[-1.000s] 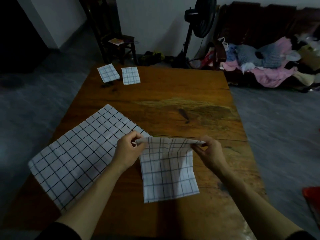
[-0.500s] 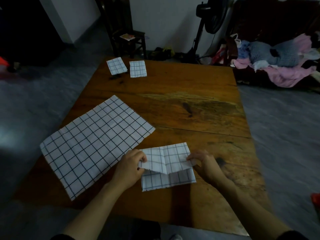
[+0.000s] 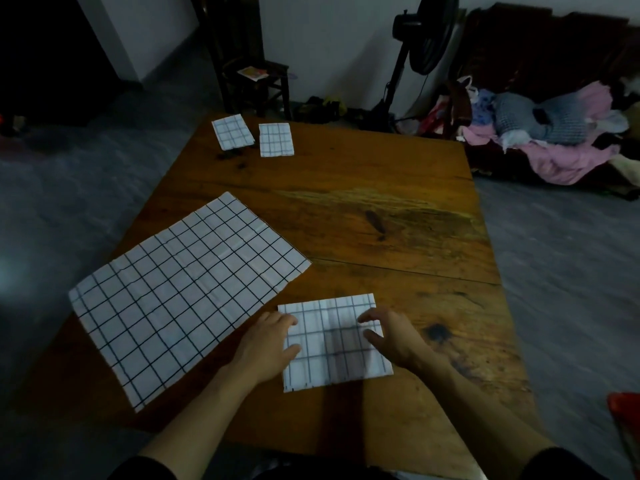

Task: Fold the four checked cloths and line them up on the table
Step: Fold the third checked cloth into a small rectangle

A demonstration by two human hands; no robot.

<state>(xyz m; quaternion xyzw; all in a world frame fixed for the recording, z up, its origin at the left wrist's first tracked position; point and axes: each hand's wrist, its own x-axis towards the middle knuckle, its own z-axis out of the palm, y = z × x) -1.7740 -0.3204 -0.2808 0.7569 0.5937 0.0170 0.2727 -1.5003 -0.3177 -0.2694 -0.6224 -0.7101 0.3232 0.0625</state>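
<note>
- We see a half-folded checked cloth (image 3: 334, 341) lying flat on the wooden table (image 3: 381, 209), near the edge closest to us.
- Our left hand (image 3: 268, 344) rests on the left side of this cloth. Its fingers are spread out flat and press down. They do not grab anything.
- Our right hand (image 3: 391, 336) is at the right side of the same cloth. Its fingers are bent a little and loose, and the tips touch the cloth. We see nothing pinched in it.
- Just to the left lies a big checked cloth (image 3: 183, 292), spread out flat. It sits at a slant, and its near left part reaches the table's left edge. One corner comes very close to the half-folded cloth, but we cannot tell if they touch.
- Far away, at the back left corner of the table, we see two small folded cloths. The left folded cloth (image 3: 232, 131) is turned a little. The right folded cloth (image 3: 276, 139) lies just beside it, with a thin gap between them.
- Past the table stand a dark wooden chair (image 3: 258, 77) and a black fan (image 3: 426, 32).
- On the right is a pile of clothes (image 3: 554, 133), pink and grey.
</note>
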